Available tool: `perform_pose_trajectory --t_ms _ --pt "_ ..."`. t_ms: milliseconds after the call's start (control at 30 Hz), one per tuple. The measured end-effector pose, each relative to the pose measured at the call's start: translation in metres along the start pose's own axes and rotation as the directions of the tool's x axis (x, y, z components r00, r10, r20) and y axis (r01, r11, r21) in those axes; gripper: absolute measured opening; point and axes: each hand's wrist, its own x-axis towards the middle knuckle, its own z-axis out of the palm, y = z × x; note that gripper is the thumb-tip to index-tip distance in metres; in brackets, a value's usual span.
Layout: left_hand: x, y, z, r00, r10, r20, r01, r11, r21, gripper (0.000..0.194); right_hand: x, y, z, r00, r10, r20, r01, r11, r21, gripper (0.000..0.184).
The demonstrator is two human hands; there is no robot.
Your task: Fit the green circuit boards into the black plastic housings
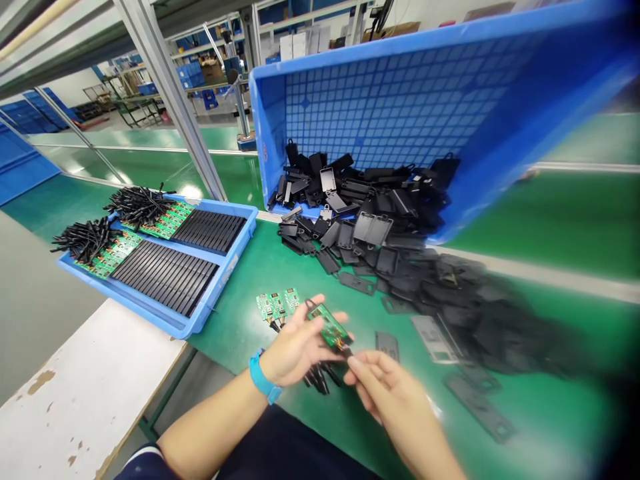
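In my left hand (300, 343), which wears a blue wrist strap (263, 380), lies a green circuit board (327, 324) seated in a black plastic case, thumb on top and fingers beneath. My right hand (387, 387) pinches the black connector (347, 353) where coloured wires leave the board's lower end. Three loose circuit boards (277, 304) lie on the green table just beyond my left hand, their leads running back under it. Below my hands several black cable ends (317, 379) show, partly hidden.
A tipped blue crate (270, 133) spills black plastic cases (373, 228) across the green table (240, 280), towards the right. Flat black covers (387, 345) lie near my right hand. At left, a blue tray (200, 320) holds rows of black cases and wired boards. A metal post (170, 93) stands behind.
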Motion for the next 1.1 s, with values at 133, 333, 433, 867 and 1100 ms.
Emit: perform_pose_trajectory --t_ms 133,333,433,867,1100 --pt "0.001 -0.004 0.001 0.998 0.032 -0.048 -0.028 0.997 0.078 0.042 -0.002 -0.002 0.002 1.000 0.018 -0.013 -0.018 1.000 0.010 0.031" --pt "0.006 -0.017 0.000 0.964 0.156 -0.214 -0.100 0.963 0.251 0.031 0.002 0.003 0.005 1.000 0.028 -0.010 -0.028 0.999 -0.025 0.031" --pt "0.008 -0.023 0.001 0.952 0.199 -0.231 -0.136 0.955 0.264 0.031 0.003 0.008 0.003 0.999 -0.042 -0.004 0.042 0.994 -0.100 0.032" --pt "0.001 -0.025 0.015 0.929 0.249 -0.274 -0.152 0.931 0.332 0.031 0.007 0.012 0.000 0.986 -0.147 -0.078 0.131 0.975 -0.180 0.024" --pt "-0.015 -0.022 0.020 0.892 0.322 -0.318 -0.142 0.866 0.479 0.025 0.009 0.020 0.001 0.964 -0.263 0.046 0.266 0.924 -0.276 0.023"
